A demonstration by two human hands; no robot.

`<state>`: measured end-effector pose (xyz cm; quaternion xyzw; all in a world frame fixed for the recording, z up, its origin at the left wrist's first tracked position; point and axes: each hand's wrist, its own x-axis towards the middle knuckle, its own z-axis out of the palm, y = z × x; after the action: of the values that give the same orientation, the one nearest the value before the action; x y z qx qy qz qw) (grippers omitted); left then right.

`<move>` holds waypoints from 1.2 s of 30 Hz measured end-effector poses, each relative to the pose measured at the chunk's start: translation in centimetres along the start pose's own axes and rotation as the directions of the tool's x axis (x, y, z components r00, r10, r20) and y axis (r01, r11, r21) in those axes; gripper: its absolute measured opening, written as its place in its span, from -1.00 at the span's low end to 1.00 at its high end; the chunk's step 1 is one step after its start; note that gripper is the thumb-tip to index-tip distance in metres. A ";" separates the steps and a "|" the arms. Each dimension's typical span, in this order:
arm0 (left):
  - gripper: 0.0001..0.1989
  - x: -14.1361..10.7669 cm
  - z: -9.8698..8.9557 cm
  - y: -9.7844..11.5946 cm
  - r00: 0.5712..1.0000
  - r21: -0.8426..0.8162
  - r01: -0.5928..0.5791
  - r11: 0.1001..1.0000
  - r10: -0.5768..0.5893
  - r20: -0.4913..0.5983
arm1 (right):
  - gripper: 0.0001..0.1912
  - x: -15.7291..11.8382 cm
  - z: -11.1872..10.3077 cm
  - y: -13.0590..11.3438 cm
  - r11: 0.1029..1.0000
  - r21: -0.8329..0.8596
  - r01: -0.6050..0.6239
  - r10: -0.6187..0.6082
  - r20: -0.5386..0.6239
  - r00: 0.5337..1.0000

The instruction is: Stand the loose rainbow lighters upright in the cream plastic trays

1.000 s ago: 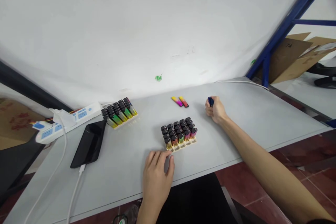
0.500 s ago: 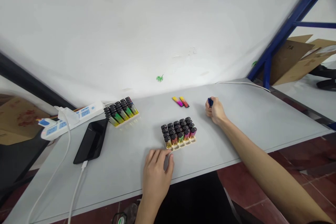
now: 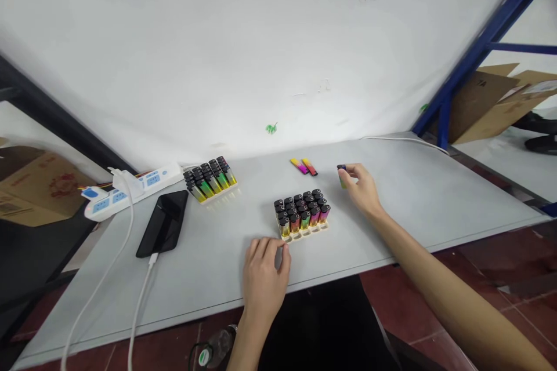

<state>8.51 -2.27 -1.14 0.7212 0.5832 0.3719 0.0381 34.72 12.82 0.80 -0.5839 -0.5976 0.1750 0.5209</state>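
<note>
My right hand [image 3: 360, 188] pinches a lighter [image 3: 342, 176] with a dark top and a greenish body, upright above the table to the right of the nearer rack. My left hand [image 3: 264, 269] rests on the table, fingers bent and thumb apart, its index fingertip at the front left corner of the pale rack [image 3: 310, 233]. Several black-topped lighters [image 3: 305, 218] stand in rows in that rack, and its front row of slots has none. Behind it lie two loose lighters, one yellow and pink [image 3: 299, 166], one yellow and red [image 3: 310, 167].
A second rack full of lighters [image 3: 211, 179] stands at the back left. Near it are a white power strip [image 3: 143, 185] and a black phone [image 3: 163, 223] on a white cable [image 3: 141, 295]. A wall bounds the table [image 3: 209, 269] behind; a blue metal frame [image 3: 461, 69] stands right.
My right hand has turned the lighter, so its greenish body now shows, and the grip has loosened from a fist to a pinch. The view has shifted slightly; my left hand stays by the rack.
</note>
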 end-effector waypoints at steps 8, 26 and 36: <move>-0.89 0.1 -0.2 0.0 1.000 0.100 0.020 0.995 -0.021 0.004 | -0.71 -3.2 -4.7 -8.5 0.981 0.018 0.193 -0.194 0.037 0.980; -0.92 -0.1 -0.2 -0.2 0.997 0.054 0.062 0.997 -0.065 0.041 | -0.87 -10.2 1.4 -10.5 0.866 -0.043 0.499 -0.380 0.594 0.709; -0.90 -0.1 -0.3 -0.2 0.999 0.058 0.041 0.997 -0.042 0.016 | -0.69 -8.5 0.4 -12.7 0.676 -0.215 0.705 -0.429 0.663 0.614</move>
<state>8.18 -2.37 -1.04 0.7128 0.6084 0.3477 0.0300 25.96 2.22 7.52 -0.3818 -0.9031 0.0127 0.1962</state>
